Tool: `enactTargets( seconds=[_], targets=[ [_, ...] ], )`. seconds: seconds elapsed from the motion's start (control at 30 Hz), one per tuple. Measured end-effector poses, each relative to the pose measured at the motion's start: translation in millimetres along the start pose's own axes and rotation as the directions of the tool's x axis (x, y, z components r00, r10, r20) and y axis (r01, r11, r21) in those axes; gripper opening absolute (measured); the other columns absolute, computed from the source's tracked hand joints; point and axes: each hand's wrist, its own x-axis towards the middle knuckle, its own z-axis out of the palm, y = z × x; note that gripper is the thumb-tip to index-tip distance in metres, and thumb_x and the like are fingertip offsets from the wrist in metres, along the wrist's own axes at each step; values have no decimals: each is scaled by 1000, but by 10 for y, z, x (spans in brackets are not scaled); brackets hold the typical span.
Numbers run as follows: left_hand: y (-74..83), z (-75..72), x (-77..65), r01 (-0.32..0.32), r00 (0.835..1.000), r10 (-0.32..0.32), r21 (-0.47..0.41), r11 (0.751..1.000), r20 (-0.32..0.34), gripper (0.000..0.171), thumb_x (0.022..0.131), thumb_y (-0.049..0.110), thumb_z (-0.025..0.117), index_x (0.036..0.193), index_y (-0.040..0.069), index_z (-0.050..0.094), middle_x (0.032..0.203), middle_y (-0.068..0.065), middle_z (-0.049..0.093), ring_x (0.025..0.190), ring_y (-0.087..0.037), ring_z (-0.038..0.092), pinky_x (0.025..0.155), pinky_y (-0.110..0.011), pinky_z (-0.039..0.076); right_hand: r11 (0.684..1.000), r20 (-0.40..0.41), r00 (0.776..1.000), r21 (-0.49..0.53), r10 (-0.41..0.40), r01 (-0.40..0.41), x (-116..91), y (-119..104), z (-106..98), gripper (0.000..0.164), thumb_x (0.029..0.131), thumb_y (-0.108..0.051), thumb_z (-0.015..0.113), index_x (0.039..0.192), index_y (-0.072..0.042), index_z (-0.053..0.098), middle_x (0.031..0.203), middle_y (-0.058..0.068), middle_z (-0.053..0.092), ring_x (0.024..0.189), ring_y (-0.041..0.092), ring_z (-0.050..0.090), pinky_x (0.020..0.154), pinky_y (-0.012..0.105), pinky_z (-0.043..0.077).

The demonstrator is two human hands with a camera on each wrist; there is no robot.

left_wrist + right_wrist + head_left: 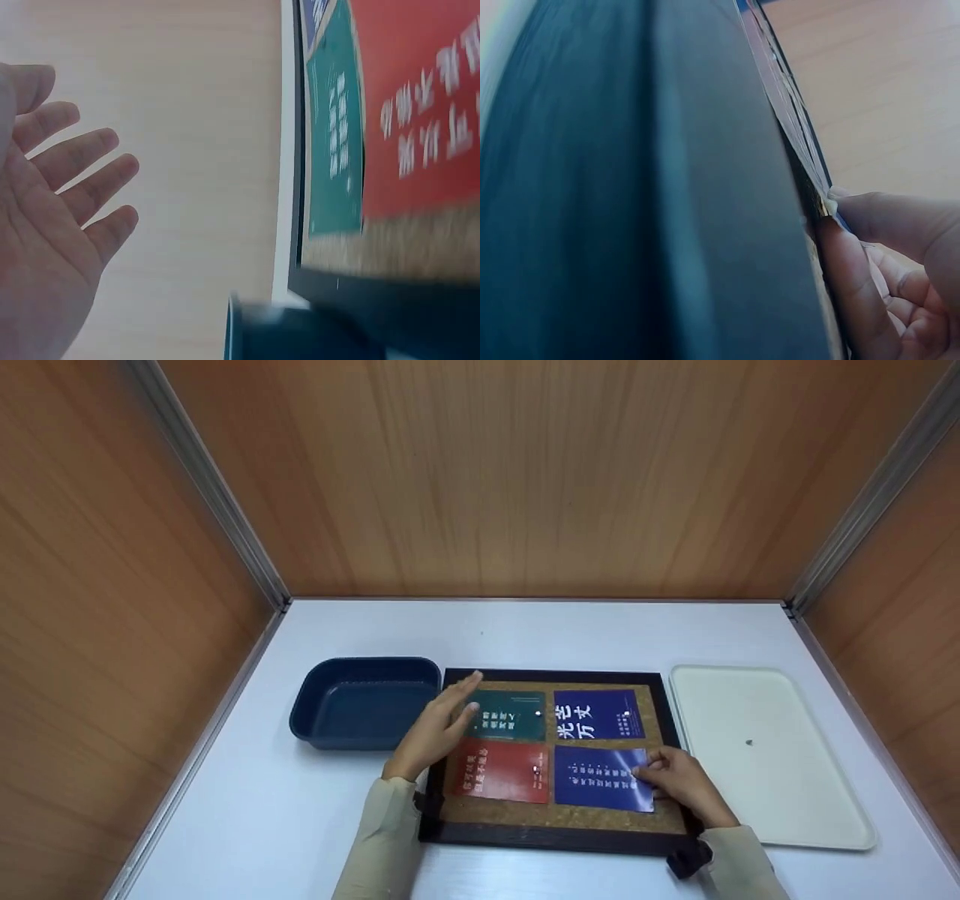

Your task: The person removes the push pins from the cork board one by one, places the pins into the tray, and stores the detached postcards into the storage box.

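Note:
A dark-framed cork board (517, 813) lies on the table, bearing a green card (517, 720), a red card (510, 772) and two blue cards. Thumb and finger of my right hand (682, 780) pinch the right edge of the lower blue card (596, 780), which bends slightly there. In the right wrist view, my right hand (900, 277) grips the card's edge at the side of the board. My left hand (435, 727) is held with spread, straight fingers over the board's left side, overlapping the green card. The left wrist view shows that left hand (52, 202) holding nothing.
Left of the board stands a deep navy blue basin (360, 741). On the right lies a pale tray (772, 795) with a small dark spot (749, 742) on it. The upper blue card (600, 716) is on the board. Wood-grain panels (525, 510) enclose the white table (525, 634).

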Motion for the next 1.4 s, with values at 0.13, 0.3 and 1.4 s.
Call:
enactTargets(
  seconds=[0.13,0.3,1.4],
  targets=[
    [-150,-150,-15,9,998,-11,-35,999,-69,50,102,33,46,150,24,35,154,-4,37,144,-26,31,117,-50,27,1000,-2,1000,2,1,-1,-1,-4,3,30,85,-14,71,99,6,54,81,10,63,63,14,63,56,26,57],
    [-328,-334,-45,6,991,-12,-49,999,-130,49,103,30,46,149,17,35,154,-10,36,143,-29,32,117,-50,27,1000,-3,1000,5,4,-4,-1,-8,8,31,84,-14,72,100,6,54,84,10,62,64,14,63,57,26,58],
    [-1263,-1181,-643,408,815,-455,-201,891,-360,56,103,41,39,153,21,25,160,-3,23,149,-25,18,122,-44,17,1000,-20,1000,3,-4,4,6,10,19,31,84,-14,73,99,6,55,85,10,62,63,13,61,54,25,56]
  ],
)
